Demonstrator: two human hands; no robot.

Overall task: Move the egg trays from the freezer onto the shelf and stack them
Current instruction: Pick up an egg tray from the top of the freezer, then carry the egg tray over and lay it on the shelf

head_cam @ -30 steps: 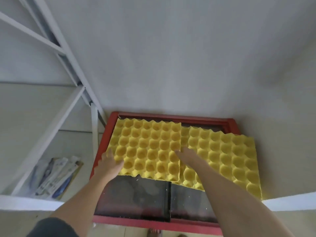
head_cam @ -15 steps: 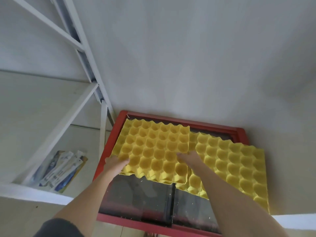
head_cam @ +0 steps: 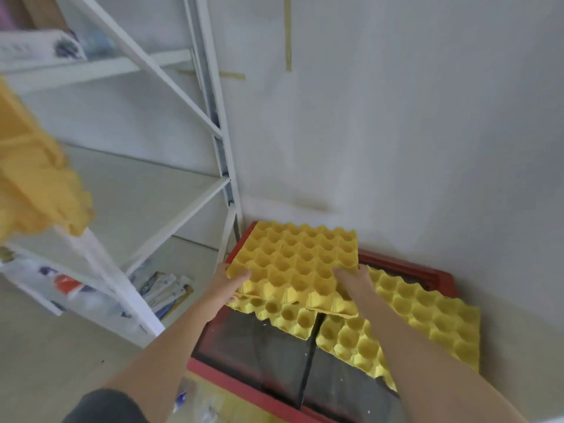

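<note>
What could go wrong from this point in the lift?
The top egg tray is pinched only at its near corners by the left hand and right hand; it may sag or slip. The tray beneath could lift along. The shelf's diagonal brace may snag it.

We see the freezer low against the wall, with the shelf just to its left. On its lid lie three egg trays: the top tray at the back left, overlapping a second tray beneath it and a third tray to its right. The left hand sits at the top tray's left edge, the right hand at its right edge, and more trays rest on the shelf at far left.
</note>
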